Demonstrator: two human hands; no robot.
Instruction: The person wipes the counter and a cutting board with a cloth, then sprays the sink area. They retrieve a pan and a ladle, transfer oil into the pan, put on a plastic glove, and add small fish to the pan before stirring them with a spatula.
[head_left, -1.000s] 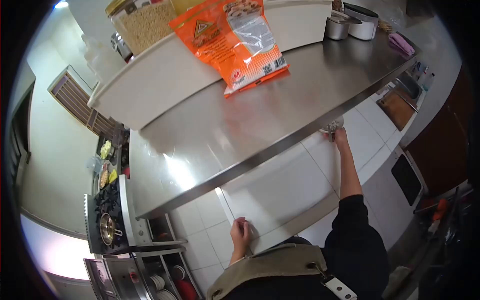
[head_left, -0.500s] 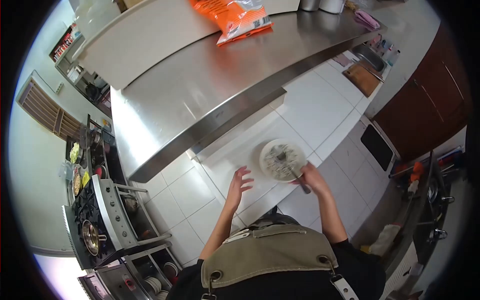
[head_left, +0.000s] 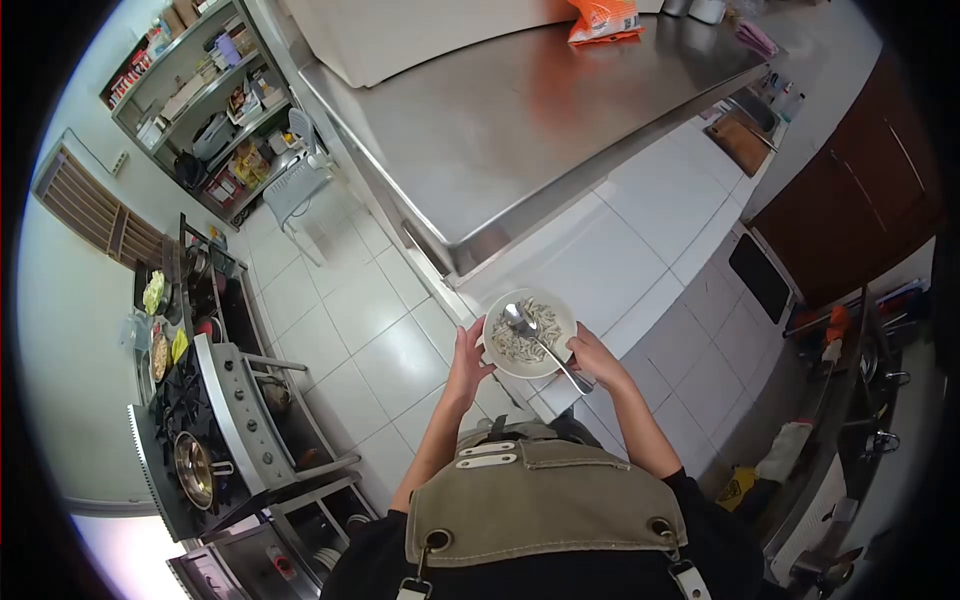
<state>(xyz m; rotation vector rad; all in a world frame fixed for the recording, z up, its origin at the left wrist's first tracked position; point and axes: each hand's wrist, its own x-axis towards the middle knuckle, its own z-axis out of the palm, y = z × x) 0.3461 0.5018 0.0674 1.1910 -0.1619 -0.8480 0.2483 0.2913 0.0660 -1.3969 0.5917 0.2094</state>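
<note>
A pale bowl (head_left: 492,350) of greyish-white pieces hangs in front of my apron, held up between both hands. My left hand (head_left: 466,368) cups its left side, fingers along the wall and thumb near the lower rim. On the right side, my right hand (head_left: 597,358) grips the rim. A metal spoon (head_left: 552,358) rests in the bowl, its head on the food and its handle sticking out over the rim toward me, close to my right fingers.
A steel counter (head_left: 480,130) with an orange packet (head_left: 605,20) stands ahead. At left is a stove (head_left: 235,410) carrying a metal pan (head_left: 195,470). A chair (head_left: 297,190) stands by the shelves (head_left: 205,90). A cutting board (head_left: 738,145) lies near the sink at right.
My left hand has come onto the bowl's left side. The bowl has shifted left in view, the spoon has turned, and my view has swung to show more floor and the shelves.
</note>
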